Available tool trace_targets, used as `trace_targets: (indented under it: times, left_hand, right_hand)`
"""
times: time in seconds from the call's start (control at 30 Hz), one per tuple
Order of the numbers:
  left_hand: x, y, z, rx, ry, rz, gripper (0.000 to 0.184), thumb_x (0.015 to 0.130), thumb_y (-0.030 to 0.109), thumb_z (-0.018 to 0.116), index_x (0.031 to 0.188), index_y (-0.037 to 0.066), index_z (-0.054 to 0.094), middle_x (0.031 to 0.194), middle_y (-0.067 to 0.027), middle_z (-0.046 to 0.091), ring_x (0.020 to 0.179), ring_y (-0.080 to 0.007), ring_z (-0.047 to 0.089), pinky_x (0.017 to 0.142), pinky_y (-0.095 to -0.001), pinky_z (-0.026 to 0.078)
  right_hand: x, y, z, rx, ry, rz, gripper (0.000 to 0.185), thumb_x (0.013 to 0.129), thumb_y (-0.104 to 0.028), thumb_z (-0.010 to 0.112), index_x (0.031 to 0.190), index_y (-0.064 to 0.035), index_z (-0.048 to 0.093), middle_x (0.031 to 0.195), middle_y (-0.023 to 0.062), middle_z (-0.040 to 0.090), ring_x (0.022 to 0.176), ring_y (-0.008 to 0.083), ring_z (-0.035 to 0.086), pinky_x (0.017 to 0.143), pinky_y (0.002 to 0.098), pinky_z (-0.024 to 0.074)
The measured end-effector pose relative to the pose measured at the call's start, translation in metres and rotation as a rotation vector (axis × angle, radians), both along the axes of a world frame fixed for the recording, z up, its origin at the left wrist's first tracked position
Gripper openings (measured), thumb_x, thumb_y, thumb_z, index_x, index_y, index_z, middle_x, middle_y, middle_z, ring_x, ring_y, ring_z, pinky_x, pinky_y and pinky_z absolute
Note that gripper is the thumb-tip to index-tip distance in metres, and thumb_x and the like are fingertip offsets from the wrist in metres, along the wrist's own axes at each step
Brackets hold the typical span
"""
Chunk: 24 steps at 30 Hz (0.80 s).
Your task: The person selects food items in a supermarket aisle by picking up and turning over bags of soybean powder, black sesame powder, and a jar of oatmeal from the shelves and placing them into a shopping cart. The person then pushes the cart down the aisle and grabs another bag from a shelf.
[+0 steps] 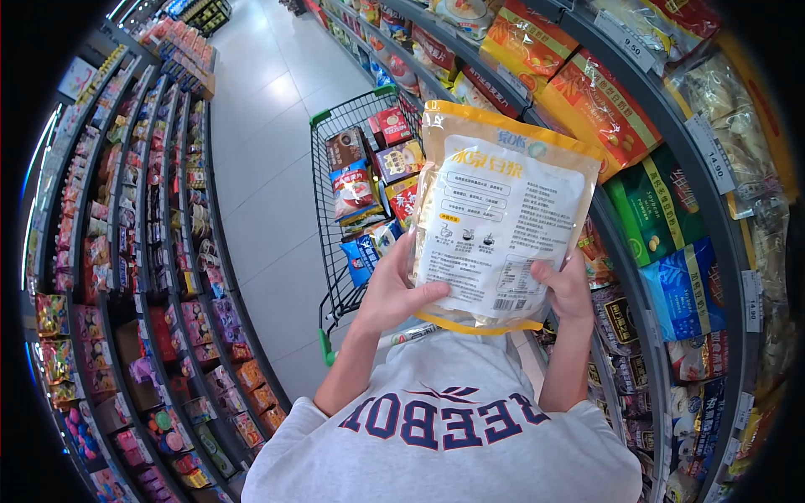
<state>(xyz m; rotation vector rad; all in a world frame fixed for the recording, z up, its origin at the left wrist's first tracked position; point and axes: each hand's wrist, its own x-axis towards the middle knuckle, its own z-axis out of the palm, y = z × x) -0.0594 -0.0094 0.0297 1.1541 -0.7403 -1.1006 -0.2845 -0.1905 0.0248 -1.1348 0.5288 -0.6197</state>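
A large bag of soybean milk powder, white with yellow bands at top and bottom, is held up in front of my chest. Its printed back, with small text and a barcode, faces me. My left hand grips the lower left edge, thumb laid over the front. On the lower right edge, my right hand holds it the same way, its fingers hidden behind the bag. Beyond the bag stands a shopping cart with green corners, holding several packets and boxes, among them a red-and-blue bag.
Shelves on the right carry orange packs, a green pack and a blue pack, with price tags along the edges. Shelves of small colourful packets line the left. A pale tiled floor runs between them.
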Motion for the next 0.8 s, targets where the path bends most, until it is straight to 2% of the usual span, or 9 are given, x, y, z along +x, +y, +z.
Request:
trace_targets:
  times: [0.13, 0.63, 0.73, 0.8]
  left_hand:
    - [-0.0006, 0.0011, 0.0034, 0.005, 0.009, 0.026, 0.096, 0.077, 0.017, 0.09, 0.151, -0.008, 0.034, 0.14, -0.0148, 0.058, 0.127, -0.0199, 0.058, 0.11, -0.0355, 0.044]
    - [0.0016, 0.0064, 0.001, -0.02, 0.025, 0.031, 0.096, 0.079, 0.018, 0.089, 0.151, -0.009, 0.032, 0.141, -0.0154, 0.056, 0.128, -0.0198, 0.057, 0.11, -0.0351, 0.045]
    - [0.0046, 0.0082, 0.0021, -0.014, 0.004, 0.006, 0.096, 0.081, 0.008, 0.086, 0.154, -0.009, 0.026, 0.143, -0.0177, 0.055, 0.128, -0.0234, 0.059, 0.108, -0.0356, 0.047]
    - [0.0055, 0.0087, 0.0027, -0.011, 0.013, 0.006, 0.095, 0.081, 0.008, 0.086, 0.154, -0.009, 0.027, 0.143, -0.0177, 0.055, 0.128, -0.0234, 0.058, 0.109, -0.0356, 0.047]
  right_hand:
    - [0.0017, 0.0009, 0.0013, 0.019, -0.001, 0.001, 0.066, 0.082, -0.015, 0.086, 0.136, 0.0044, 0.053, 0.127, 0.0122, 0.067, 0.115, 0.0201, 0.064, 0.101, 0.0346, 0.0494]
    - [0.0079, 0.0058, 0.0037, 0.006, 0.004, -0.005, 0.065, 0.082, -0.016, 0.087, 0.134, 0.0053, 0.054, 0.125, 0.0126, 0.068, 0.112, 0.0203, 0.066, 0.098, 0.0342, 0.0512]
    - [0.0092, 0.0064, 0.0038, 0.013, 0.007, -0.004, 0.065, 0.082, -0.016, 0.087, 0.134, 0.0054, 0.055, 0.124, 0.0129, 0.068, 0.112, 0.0202, 0.066, 0.098, 0.0343, 0.0513]
    - [0.0099, 0.007, 0.003, 0.025, 0.002, -0.001, 0.065, 0.081, -0.016, 0.087, 0.134, 0.0055, 0.055, 0.124, 0.0132, 0.068, 0.112, 0.0201, 0.065, 0.098, 0.0345, 0.0512]
